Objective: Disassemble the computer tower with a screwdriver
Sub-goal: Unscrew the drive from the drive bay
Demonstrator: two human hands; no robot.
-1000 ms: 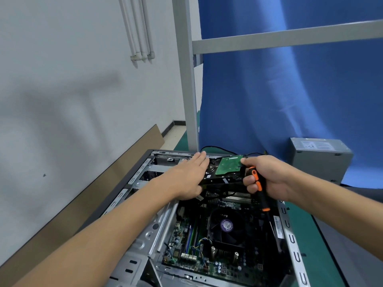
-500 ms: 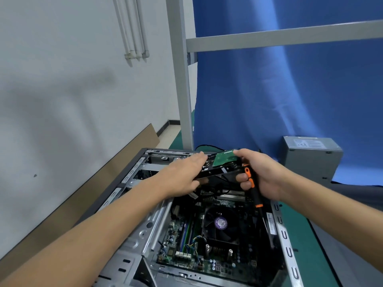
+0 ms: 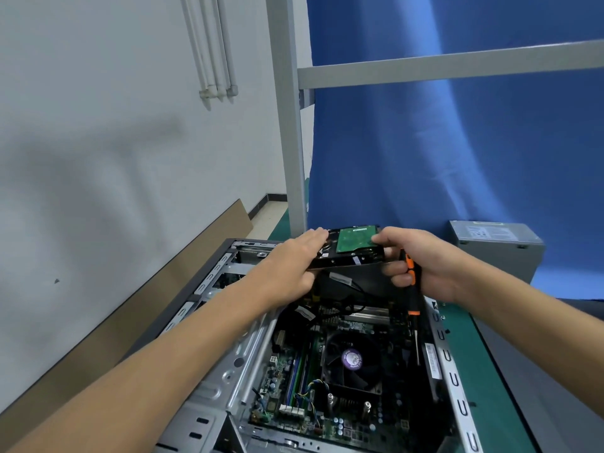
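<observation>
A green surface (image 3: 474, 371) stands by a white wall (image 3: 98, 125), with a blue cloth (image 3: 457, 142) hanging behind a grey frame (image 3: 287, 125). A grey box (image 3: 496, 246) on the surface has a label too small to read. The computer tower (image 3: 209, 403) lies on its side, open side up, its long side running away from the person. Above its far end is the hard drive (image 3: 353, 250), about flat, green board up. The left hand (image 3: 291, 266) holds its left edge, fingers on top. The right hand (image 3: 425, 259) pinches its right edge, its other fingers curled round the screwdriver (image 3: 412, 289), which points down into the tower.
</observation>
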